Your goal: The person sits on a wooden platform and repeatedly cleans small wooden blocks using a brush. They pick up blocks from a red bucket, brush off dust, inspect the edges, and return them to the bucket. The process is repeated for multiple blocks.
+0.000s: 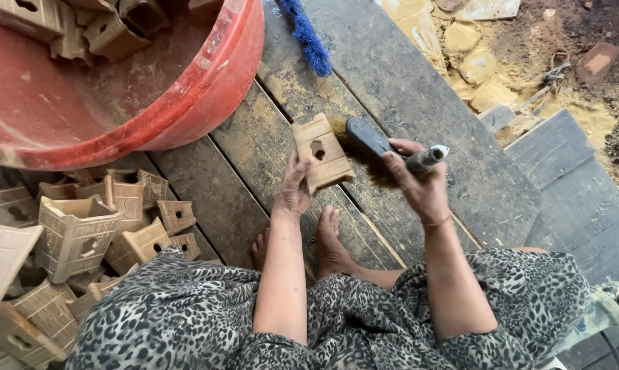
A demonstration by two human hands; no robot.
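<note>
Leopard-print fabric [186, 315] covered the lap. Beyond it, the left hand [294, 188] gripped a small clay block [322, 152] above the wooden planks [419, 103], while the right hand [419, 179] closed round a brush [381, 144] touching it. Farther off sat a red basin [207, 82].

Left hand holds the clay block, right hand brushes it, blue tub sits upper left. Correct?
Not quite: the tub is red, not blue; the head view shows it. The rest stands: the left hand holds the clay block, the right hand works the brush against it, and the tub sits upper left.
</note>
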